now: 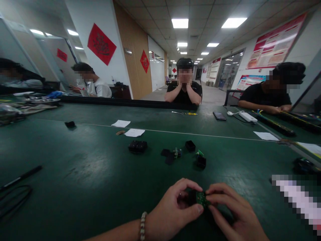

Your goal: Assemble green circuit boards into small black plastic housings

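Between my fingertips, just above the green table, is a small green circuit board [201,198] with tiny parts on it. My left hand [172,206] is closed, thumb and fingers curled around a dark piece that looks like a small black box [191,196], against the board's left side. Most of that piece is hidden by the fingers. Coming from the right, my right hand [232,207] pinches the board's right edge between thumb and fingertips. A beaded bracelet [142,225] circles the left wrist.
Beyond my hands lie an open black box [190,146], another black box [201,162] by a green board, flat black pieces [169,158] and paired black boxes [137,146]. A cable [17,201] lies left. Across the table [82,187] sits a person [184,90]; others sit at both sides.
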### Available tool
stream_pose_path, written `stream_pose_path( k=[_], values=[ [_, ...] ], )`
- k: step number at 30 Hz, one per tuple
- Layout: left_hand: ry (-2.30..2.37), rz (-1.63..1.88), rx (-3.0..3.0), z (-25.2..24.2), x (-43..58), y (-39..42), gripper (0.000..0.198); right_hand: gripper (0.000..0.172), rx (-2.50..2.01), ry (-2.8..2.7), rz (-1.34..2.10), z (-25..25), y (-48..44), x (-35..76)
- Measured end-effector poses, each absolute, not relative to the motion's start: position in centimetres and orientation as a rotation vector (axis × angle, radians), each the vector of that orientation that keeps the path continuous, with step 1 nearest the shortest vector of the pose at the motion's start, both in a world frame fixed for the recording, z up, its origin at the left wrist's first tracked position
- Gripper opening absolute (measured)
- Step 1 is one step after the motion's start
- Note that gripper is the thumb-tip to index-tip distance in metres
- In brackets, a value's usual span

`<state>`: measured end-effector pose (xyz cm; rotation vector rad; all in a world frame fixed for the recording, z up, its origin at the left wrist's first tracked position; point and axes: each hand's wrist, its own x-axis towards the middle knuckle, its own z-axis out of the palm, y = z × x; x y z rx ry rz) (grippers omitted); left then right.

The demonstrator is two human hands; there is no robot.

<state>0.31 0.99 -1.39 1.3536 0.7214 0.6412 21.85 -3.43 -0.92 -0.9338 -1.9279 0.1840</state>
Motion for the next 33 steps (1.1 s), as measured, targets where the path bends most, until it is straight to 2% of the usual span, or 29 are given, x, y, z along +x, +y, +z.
stream_pose_path(
  k=[15,33],
  values=[
    [0.734,0.633,1.37,-1.53,0.42,1.01,0.035,0.037,-0.907,-2.027,0.153,-0.88,-3.7,21.64],
    [0.754,0.634,1.366,-1.76,0.41,1.05,0.038,0.039,-0.911,-2.045,0.171,-0.81,-3.5,21.54]
  ],
)
